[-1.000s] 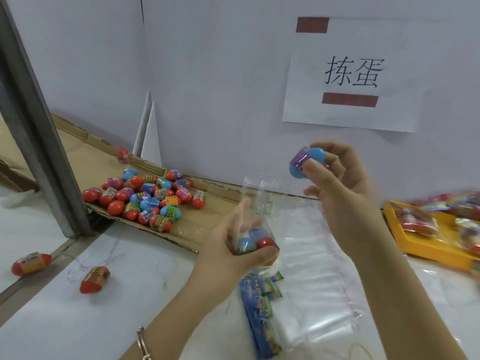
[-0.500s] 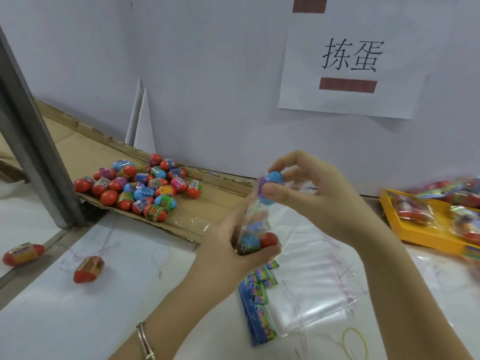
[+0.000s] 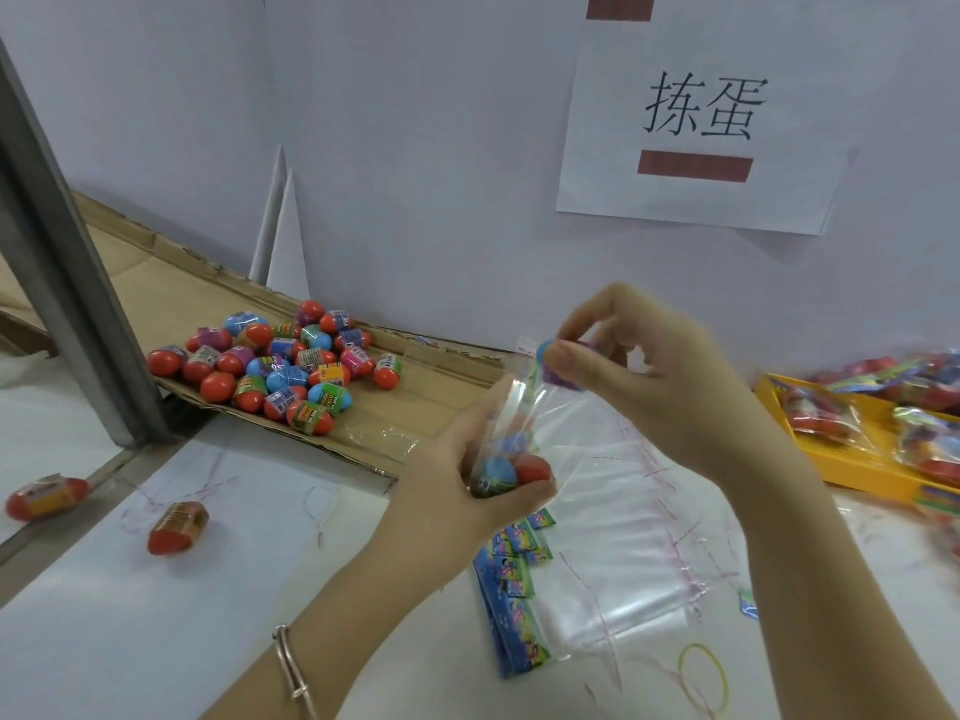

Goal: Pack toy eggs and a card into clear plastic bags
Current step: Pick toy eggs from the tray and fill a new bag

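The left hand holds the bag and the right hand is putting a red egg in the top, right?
Not quite. The egg that the right hand pinches at the mouth of the bag is blue with a purple band, not red, as the head view shows. The left hand does hold the bag.

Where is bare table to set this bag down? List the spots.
Free: white table near-left, between the loose egg and the left forearm. Crowded: egg pile on cardboard, flat bags, yellow tray.

Bright, even light; blurred right edge.
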{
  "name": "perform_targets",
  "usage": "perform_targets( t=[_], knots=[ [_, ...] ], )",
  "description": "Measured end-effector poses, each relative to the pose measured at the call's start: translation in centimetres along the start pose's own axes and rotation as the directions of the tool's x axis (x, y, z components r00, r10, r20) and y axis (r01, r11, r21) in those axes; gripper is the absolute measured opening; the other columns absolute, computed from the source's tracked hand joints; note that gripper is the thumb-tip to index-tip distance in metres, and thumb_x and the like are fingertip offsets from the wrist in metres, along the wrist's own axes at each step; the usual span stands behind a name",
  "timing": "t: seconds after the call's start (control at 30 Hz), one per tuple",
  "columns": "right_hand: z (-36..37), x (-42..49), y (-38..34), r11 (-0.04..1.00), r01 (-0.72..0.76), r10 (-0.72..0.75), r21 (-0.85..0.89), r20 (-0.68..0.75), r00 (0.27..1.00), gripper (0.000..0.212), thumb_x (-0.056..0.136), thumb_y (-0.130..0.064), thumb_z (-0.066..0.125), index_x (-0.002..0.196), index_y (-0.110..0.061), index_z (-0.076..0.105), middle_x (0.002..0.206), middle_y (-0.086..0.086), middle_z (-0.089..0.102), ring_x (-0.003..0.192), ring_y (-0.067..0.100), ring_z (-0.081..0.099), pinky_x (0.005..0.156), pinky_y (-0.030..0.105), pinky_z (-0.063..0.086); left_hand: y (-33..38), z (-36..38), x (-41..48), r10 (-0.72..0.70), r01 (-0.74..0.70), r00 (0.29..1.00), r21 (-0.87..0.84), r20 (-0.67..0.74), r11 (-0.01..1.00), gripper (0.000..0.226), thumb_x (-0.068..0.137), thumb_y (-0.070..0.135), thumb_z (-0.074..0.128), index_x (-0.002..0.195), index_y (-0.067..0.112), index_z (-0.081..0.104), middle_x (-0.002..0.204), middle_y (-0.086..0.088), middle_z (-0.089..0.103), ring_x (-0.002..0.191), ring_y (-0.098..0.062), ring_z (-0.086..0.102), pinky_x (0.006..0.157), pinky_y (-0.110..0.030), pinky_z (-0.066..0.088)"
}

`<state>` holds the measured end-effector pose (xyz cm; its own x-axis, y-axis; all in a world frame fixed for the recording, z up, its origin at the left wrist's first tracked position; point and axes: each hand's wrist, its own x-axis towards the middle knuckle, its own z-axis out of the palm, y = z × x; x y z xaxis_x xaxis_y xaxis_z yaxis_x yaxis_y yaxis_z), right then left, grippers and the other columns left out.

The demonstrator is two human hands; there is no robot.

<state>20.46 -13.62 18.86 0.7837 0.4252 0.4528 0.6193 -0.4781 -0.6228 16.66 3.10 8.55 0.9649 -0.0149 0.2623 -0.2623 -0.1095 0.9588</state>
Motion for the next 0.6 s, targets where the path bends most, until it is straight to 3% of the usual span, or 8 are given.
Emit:
perform_targets(
  t=[0.1,0.2,0.27,0.43,0.5,0.6],
  knots=[
    [0.1,0.0,0.0,0.982,0.041,-0.029,-0.186,0.066,0.997,0.030,0.076,-0.068,0.033,0.083,-0.052,0.058,0.082,-0.025,0.064,0.084,0.004,0.050,0.086,0.025,0.036,0.0,0.0,-0.1,0.006,-0.006,1.000,-0.003,0.010,1.000,0.076,0.069,0.015,0.084,0.136,0.029,0.050,0.110,0.012,0.071,0.094,-0.003,0.070,0.075,-0.015,0.054],
    [0.2,0.0,0.2,0.955,0.059,-0.031,-0.289,0.100,0.995,0.026,0.074,-0.072,0.030,0.088,-0.062,0.049,0.083,-0.031,0.060,0.093,-0.005,0.045,0.088,0.008,0.017,-0.2,-0.1,-0.1,0.021,-0.021,1.000,0.024,0.010,0.999,0.074,0.070,0.020,0.085,0.136,0.021,0.052,0.103,0.006,0.073,0.092,-0.009,0.071,0.078,-0.023,0.057],
    [0.4,0.0,0.1,0.960,0.014,0.002,-0.279,0.057,0.998,0.034,0.065,-0.077,0.036,0.088,-0.055,0.047,0.083,-0.031,0.059,0.093,-0.007,0.046,0.086,0.006,0.017,-0.3,-0.1,-0.1,0.032,-0.033,0.999,0.034,0.014,0.999,0.070,0.071,0.022,0.085,0.135,0.022,0.054,0.096,0.005,0.074,0.090,-0.014,0.072,0.081,-0.031,0.058],
    [0.8,0.1,-0.2,0.968,0.017,-0.021,-0.252,-0.012,1.000,0.035,0.066,-0.074,0.046,0.078,-0.043,0.057,0.087,-0.042,0.058,0.088,-0.005,0.051,0.086,0.009,0.018,0.2,0.0,-0.1,0.066,-0.065,0.998,-0.019,0.024,0.998,0.046,0.073,0.036,0.083,0.116,0.038,0.064,0.090,0.004,0.074,0.080,-0.013,0.072,0.069,-0.018,0.055],
    [1.3,0.0,-0.3,0.978,0.026,-0.026,-0.205,0.001,1.000,0.033,0.068,-0.069,0.052,0.078,-0.038,0.059,0.077,-0.035,0.064,0.084,-0.005,0.055,0.088,0.014,0.020,0.5,0.1,-0.1,0.052,-0.052,0.999,-0.046,-0.001,0.998,0.034,0.074,0.048,0.079,0.105,0.038,0.067,0.087,0.002,0.075,0.078,-0.015,0.072,0.069,-0.023,0.057],
    [2.2,0.0,-0.6,0.981,0.014,-0.020,-0.192,-0.028,0.999,0.036,0.066,-0.066,0.058,0.078,-0.031,0.056,0.068,-0.021,0.067,0.079,-0.003,0.056,0.091,0.027,0.026,0.7,0.2,-0.1,0.032,-0.038,0.997,-0.088,-0.065,0.995,0.022,0.074,0.055,0.075,0.091,0.042,0.070,0.080,-0.007,0.073,0.075,-0.030,0.070,0.072,-0.038,0.060]
  ],
)
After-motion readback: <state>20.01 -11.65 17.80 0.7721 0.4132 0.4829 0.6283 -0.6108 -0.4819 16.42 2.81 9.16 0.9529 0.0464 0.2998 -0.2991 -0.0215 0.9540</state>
